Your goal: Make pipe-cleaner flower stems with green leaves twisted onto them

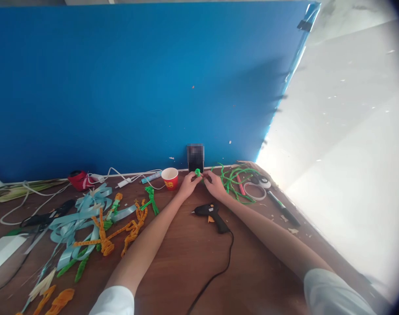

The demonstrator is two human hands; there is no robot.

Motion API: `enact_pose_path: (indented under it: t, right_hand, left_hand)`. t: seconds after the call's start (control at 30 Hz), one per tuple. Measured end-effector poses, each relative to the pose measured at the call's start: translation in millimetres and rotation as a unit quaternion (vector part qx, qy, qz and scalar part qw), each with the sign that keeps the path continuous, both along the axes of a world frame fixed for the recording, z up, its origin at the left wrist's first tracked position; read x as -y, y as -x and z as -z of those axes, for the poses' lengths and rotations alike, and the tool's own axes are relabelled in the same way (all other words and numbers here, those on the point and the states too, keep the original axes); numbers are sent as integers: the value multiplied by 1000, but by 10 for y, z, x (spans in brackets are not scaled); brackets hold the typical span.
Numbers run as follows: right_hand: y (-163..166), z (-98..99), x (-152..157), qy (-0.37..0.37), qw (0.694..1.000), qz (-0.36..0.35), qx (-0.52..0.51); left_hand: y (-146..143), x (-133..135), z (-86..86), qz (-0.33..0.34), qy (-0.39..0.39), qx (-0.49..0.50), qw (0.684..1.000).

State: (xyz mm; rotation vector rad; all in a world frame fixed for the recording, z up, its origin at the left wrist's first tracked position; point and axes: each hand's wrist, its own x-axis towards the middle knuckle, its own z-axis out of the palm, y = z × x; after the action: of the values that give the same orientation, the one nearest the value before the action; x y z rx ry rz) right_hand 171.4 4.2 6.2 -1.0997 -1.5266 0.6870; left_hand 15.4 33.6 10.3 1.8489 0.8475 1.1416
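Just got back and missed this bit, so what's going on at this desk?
A person pinches a small green pipe-cleaner piece between their left hand and right hand. On the wooden table, a black hot glue gun lies below the hands, with a red paper cup nearby. Green pipe-cleaner coils sit to the right; pale blue ribbon and orange pipe-cleaner shapes to the left.

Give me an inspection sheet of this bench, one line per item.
Surface: brown wooden table, small scraps at right.
Job's things: green pipe-cleaner piece, held up near the wall.
Hands: left hand and right hand, fingers on that piece.
Clutter: glue gun, red paper cup, light-blue ribbon, orange pipe-cleaner shapes, green pipe-cleaner coil.
Cables: black cord from the glue gun; white cable along the wall.
Surroundings: blue wall, bright white panel at right.
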Motion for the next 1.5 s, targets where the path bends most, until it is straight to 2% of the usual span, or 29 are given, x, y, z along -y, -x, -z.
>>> enact_pose_path:
  t: [0.17,0.3,0.53,0.77,0.93,1.1,1.27,1.4,1.5]
  right_hand:
    - [-38,-69,40,-50,997,35,50]
    - [-33,-48,43,-61,995,35,67]
    - [-53,26,0,-49,995,54,72]
    - [-55,34,-2,-34,996,14,76]
    - [-78,55,-24,-23,998,8,55]
    - [-74,54,-16,-25,998,-6,55]
    - [-55,14,31,-48,996,-13,70]
    - [-51,-10,49,-48,997,-19,64]
    - [-47,-10,55,-46,997,-23,61]
  left_hand:
    - [-16,-13,46,-33,-66,-82,994]
    - [-37,7,53,-16,-58,-158,986]
    - [-44,-8,75,-17,-70,-178,981]
    - [-77,54,73,-38,-97,-193,976]
    - [-83,167,-2,-78,-138,-147,976]
    - [-46,166,-51,-60,-109,-70,990]
    - [-38,145,-70,-75,-136,-32,987]
    - [-55,166,-141,-78,-191,-43,977]
    - [-58,164,-184,-74,-206,-63,974]
